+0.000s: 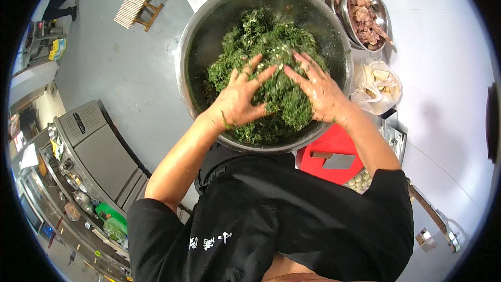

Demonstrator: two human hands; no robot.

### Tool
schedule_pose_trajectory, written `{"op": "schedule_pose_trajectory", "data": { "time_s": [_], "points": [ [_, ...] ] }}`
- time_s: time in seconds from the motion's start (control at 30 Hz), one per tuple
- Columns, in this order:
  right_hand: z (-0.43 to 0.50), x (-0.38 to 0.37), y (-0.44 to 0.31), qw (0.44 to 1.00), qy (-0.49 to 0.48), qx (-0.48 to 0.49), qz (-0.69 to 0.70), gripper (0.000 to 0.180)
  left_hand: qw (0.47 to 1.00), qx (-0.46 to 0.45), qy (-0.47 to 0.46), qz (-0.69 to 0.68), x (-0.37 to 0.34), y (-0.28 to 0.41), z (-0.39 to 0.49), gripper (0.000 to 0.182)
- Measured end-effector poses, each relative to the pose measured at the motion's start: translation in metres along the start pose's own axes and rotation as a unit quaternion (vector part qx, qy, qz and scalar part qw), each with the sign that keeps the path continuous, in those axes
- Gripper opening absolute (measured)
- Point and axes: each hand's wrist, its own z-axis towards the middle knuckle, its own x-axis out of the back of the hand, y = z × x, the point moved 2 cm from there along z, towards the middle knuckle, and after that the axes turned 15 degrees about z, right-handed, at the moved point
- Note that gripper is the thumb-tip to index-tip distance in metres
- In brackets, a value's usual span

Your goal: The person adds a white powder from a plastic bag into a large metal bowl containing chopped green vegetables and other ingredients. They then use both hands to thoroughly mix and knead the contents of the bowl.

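A large stainless steel bowl [200, 43] in front of me holds a heap of finely chopped leafy greens [270, 35] with small white bits mixed in. On the near left side of the heap lies my left hand [239, 100], its fingers spread over the greens. My right hand [319, 88] rests against the right side, fingers apart and tips slightly blurred. Neither hand is clearly closed around a clump. Bits of green cling to both hands and wrists. Whatever is beneath the fingers is hidden.
Right of the bowl, metal bowls hold raw meat pieces [362, 13], with a plastic bag of pale pieces [377, 80] nearby. A cleaver [338, 160] lies on a red cutting board [332, 143]. Leftward are a slatted stool [133, 8], a steel counter unit [103, 152] and a distant person [58, 6].
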Motion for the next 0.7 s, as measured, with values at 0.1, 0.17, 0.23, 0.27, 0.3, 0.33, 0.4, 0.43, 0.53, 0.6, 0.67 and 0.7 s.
{"op": "schedule_pose_trajectory", "data": {
  "time_s": [0.1, 0.17, 0.23, 0.27, 0.3, 0.33, 0.4, 0.43, 0.53, 0.6, 0.67, 0.7],
  "points": [
    [-0.006, -0.044, 0.012, 0.995, -0.04, -0.085, -0.023, 0.109, 0.988, 0.026, -0.103, 0.113, -0.031, -0.004, -0.008, 0.1],
    [0.003, -0.069, 0.028, 0.976, -0.147, -0.139, -0.083, 0.094, 0.968, 0.045, -0.183, 0.166, -0.041, -0.016, -0.009, 0.092],
    [0.032, -0.091, 0.044, 0.974, -0.148, -0.118, -0.123, 0.079, 0.944, 0.085, -0.246, 0.205, -0.056, -0.037, -0.001, 0.082],
    [0.053, -0.089, 0.049, 0.967, -0.188, -0.136, -0.107, 0.073, 0.935, 0.094, -0.261, 0.222, -0.062, -0.05, 0.01, 0.076],
    [0.075, -0.087, 0.055, 0.966, -0.195, -0.129, -0.112, 0.07, 0.94, 0.115, -0.222, 0.232, -0.09, -0.075, 0.018, 0.073],
    [0.096, -0.1, 0.079, 0.96, -0.197, -0.141, -0.143, 0.062, 0.932, 0.137, -0.241, 0.233, -0.09, -0.088, 0.036, 0.07],
    [0.135, -0.132, 0.136, 0.949, -0.038, -0.281, 0.139, 0.052, 0.921, 0.213, -0.245, 0.214, -0.093, -0.101, 0.072, 0.061],
    [0.153, -0.139, 0.157, 0.814, 0.127, -0.365, 0.434, 0.052, 0.915, 0.268, -0.229, 0.195, -0.097, -0.11, 0.085, 0.055],
    [0.19, -0.14, 0.188, 0.657, 0.254, -0.381, 0.6, 0.059, 0.938, 0.31, -0.032, 0.153, -0.118, -0.133, 0.098, 0.047],
    [0.189, -0.138, 0.176, 0.669, 0.269, -0.326, 0.612, 0.046, 0.938, 0.335, 0.026, 0.082, -0.118, -0.146, 0.095, 0.041],
    [0.166, -0.104, 0.157, 0.664, 0.235, -0.29, 0.648, 0.03, 0.955, 0.286, 0.042, 0.068, -0.083, -0.13, 0.082, 0.04],
    [0.158, -0.095, 0.154, 0.694, 0.25, -0.247, 0.628, 0.027, 0.955, 0.287, 0.068, 0.031, -0.072, -0.119, 0.07, 0.04]
  ]
}}
